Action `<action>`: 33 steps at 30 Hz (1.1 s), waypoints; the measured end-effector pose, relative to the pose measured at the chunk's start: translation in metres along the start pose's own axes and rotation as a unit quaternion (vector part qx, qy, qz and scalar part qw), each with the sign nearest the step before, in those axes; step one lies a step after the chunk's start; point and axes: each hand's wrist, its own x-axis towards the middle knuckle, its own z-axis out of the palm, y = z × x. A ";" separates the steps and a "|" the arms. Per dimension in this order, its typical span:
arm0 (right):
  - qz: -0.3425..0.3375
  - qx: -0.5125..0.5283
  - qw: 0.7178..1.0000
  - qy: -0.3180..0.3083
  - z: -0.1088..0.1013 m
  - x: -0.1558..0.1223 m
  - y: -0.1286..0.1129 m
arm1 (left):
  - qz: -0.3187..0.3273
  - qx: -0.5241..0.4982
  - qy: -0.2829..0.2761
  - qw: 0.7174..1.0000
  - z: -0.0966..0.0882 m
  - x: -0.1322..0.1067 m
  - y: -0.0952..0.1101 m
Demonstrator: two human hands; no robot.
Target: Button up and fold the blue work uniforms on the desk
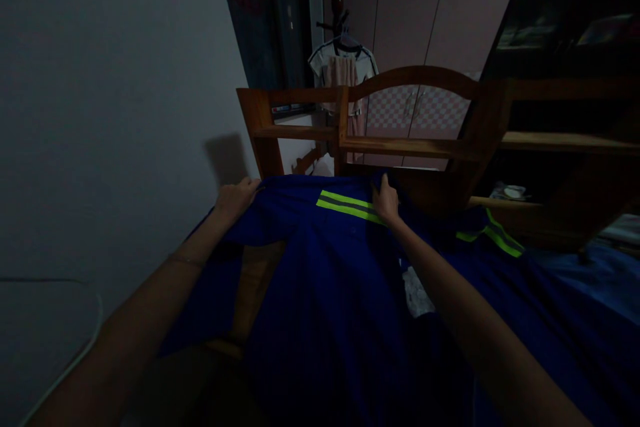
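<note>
Visibly, the blue garment [320,267] hangs spread between left grip [237,200] and right grip [386,200], both pinching it.

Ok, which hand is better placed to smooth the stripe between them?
Probably the right hand: it holds the garment by the end of the stripe; the left hand holds it farther away.

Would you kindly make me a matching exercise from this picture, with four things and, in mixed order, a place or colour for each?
1. left hand
2. right hand
3. shirt with dark trim
4. striped band between the hands

A. holding the blue garment at the band's end
B. yellow-green, darker in the middle
C. holding the garment nearest the wall
D. on a hanger

Pairs: 1-C, 2-A, 3-D, 4-B
</note>
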 end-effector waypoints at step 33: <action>-0.065 -0.428 0.886 -0.163 -0.206 -0.342 0.085 | 0.094 -0.393 -0.198 0.893 -0.016 -0.047 0.453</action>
